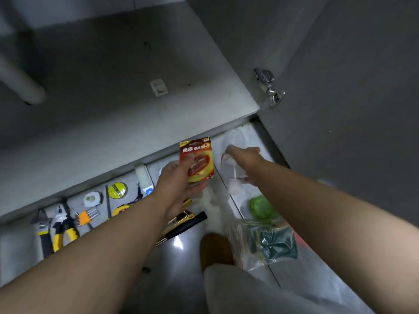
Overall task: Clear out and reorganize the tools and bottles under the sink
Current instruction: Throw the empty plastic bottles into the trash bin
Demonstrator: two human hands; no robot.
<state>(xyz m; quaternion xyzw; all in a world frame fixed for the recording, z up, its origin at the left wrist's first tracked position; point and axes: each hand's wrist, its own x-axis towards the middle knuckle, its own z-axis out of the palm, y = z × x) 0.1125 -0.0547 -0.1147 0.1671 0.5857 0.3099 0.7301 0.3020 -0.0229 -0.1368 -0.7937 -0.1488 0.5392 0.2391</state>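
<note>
**Battery card in 1 hand, bottle under the other**

The cabinet floor (113, 98) under the sink lies bare apart from a small white plate (159, 87), so the clearing-out looks largely done, and what remains is sorting on the tiled floor (176, 257) in front.

The left hand (176, 184) holds a red battery pack (197, 158) above the cabinet's front edge, thumb on its face and fingers curled behind it. The right hand (246, 163) is over a clear bottle (237, 139) that lies on the floor just inside the open door (351, 109). Motion blur hides whether those fingers are clamped on the bottle or only touching it.

The tools sit in a row to the left: wrench (43, 225), pliers (64, 230), hex keys (87, 216) and 2 tape rolls (116, 190), with a utility knife (181, 219) nearer the middle. A green lid (260, 207) and a plastic bag (272, 241) lie to the right.

To do this step well, I would take the bottle round its body, not its tip. It looks light and slick, and it could roll toward the door. Lift it clear before swinging it, so it does not knock the green lid. The flat battery pack should go down where nothing will rest on it, grouped with the small items. Bottles are best stood upright together at the back of the cabinet, with the tools nearer the front.
</note>
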